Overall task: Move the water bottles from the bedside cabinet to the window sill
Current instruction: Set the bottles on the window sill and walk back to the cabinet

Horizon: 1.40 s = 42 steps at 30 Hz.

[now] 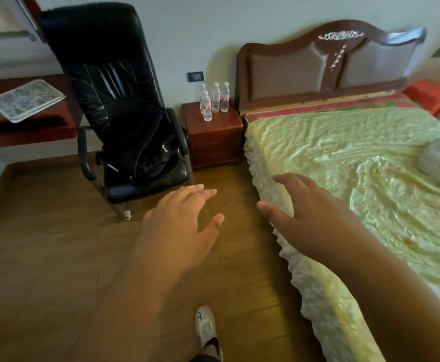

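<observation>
I am standing on a brown wooden floor (44, 257), reaching forward with my left hand (182, 218) and right hand (310, 215), both spread wide and holding nothing. Four water bottles (213, 100) are standing upright in a tight cluster on the reddish bedside cabinet (213, 142) against the wall, well apart from my hands. A black leather chair (114, 100) is sitting left of it, and a bed (357, 165) with a pale yellow cover is lying to the right.
</observation>
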### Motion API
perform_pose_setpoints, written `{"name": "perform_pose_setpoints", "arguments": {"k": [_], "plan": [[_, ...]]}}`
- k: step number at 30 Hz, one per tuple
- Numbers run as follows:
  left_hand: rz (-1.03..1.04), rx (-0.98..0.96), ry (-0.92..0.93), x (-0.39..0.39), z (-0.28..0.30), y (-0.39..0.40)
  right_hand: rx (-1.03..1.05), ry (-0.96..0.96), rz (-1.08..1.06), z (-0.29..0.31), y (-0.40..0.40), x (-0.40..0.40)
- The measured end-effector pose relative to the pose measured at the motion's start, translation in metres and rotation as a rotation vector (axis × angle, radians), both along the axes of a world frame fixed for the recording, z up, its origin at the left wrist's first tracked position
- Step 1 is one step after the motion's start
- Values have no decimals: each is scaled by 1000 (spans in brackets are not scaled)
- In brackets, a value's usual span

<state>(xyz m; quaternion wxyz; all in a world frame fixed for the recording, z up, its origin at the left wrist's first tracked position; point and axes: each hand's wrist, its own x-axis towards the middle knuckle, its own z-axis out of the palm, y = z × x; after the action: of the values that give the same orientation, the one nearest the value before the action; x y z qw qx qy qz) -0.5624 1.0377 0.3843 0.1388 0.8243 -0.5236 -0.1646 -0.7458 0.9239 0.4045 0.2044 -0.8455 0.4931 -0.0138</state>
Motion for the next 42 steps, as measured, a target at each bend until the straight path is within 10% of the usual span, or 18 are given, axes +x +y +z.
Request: {"name": "perform_pose_setpoints", "arguments": {"k": [19,42], "plan": [[-65,-2,32,138,-6,-189,-34,-18,-47,-5,-170,125],[131,-51,4,119,4,-369,19,-74,130,-3,-405,131]]}}
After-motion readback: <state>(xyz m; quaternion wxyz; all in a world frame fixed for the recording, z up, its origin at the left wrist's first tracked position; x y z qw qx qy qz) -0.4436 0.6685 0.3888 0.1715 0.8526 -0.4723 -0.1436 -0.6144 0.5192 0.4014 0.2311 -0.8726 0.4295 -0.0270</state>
